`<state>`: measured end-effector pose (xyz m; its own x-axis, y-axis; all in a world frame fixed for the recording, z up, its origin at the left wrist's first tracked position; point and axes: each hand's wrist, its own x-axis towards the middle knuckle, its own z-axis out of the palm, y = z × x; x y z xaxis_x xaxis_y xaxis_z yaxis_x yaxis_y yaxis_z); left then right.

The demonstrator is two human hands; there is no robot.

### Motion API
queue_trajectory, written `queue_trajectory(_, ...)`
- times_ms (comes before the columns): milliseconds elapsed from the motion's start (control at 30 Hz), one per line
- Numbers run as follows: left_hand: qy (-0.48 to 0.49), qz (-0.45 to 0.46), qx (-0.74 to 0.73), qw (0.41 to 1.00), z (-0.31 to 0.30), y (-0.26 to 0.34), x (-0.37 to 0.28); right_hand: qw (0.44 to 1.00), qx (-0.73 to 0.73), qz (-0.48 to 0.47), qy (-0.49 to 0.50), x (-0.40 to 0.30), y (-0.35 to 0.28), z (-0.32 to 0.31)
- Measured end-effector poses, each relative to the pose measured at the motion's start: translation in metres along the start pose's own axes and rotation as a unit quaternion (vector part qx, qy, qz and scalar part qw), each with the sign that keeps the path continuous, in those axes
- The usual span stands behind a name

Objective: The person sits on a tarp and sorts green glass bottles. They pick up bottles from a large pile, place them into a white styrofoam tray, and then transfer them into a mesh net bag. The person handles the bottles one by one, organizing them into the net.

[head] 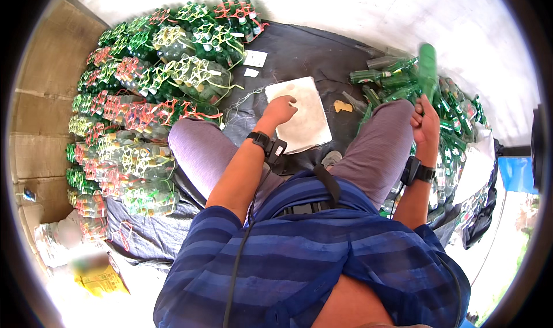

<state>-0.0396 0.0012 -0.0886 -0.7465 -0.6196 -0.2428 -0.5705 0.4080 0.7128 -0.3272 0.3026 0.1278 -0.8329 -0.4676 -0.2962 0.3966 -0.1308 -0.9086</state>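
My right hand [426, 122] grips a green glass bottle [427, 66] near one end, probably the neck, which the fingers hide. The bottle's broad end points away from me and is slightly blurred. Just below it lies a heap of loose green and clear bottles [395, 81], to the right of my knee. Over a worn white rectangular board [306, 120] between my legs hovers my left hand [281, 110], with nothing in it and its fingers bent but apart. Whether it touches the board cannot be told.
Bundles of bottles tied with red, yellow and green plastic strapping [147, 112] fill the left side. Loose pale string [248, 105] and white papers [255, 58] lie on the black sheet [298, 47]. A yellow scrap [343, 106] sits beside the board. Cardboard [43, 112] lines the left edge.
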Motion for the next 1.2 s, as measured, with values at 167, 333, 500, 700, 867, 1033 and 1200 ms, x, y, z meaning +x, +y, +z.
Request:
queue_trajectory(167,-0.007,-0.232,0.042,0.972,0.057,-0.057,-0.008,0.980,0.024,0.123,-0.154,0.021,0.048,0.069)
queue_trajectory(333,-0.333,-0.112,0.246,0.903,0.164,-0.182,0.005,0.941,-0.039,0.236,-0.238,0.020,0.123,0.143)
queue_trajectory(500,-0.303,-0.201,0.023,0.931,0.120,-0.089,-0.020,0.934,-0.220,0.196,-0.201,0.029,0.166,0.108)
queue_trajectory(700,-0.097,-0.088,-0.108,0.985,0.185,-0.218,0.008,0.887,-0.343,0.168,-0.259,0.023,0.181,0.126)
queue_trajectory(867,0.057,-0.495,-0.344,0.796,0.106,-0.065,0.016,0.837,-0.495,0.053,-0.227,0.028,0.182,0.103)
queue_trajectory(1033,0.029,-0.485,-0.312,0.816,0.134,-0.129,0.014,0.753,-0.595,-0.043,-0.278,0.028,0.194,0.107)
queue_trajectory(1200,0.044,-0.361,-0.107,0.925,0.114,-0.127,0.003,0.690,-0.656,-0.088,-0.293,0.027,0.197,0.104)
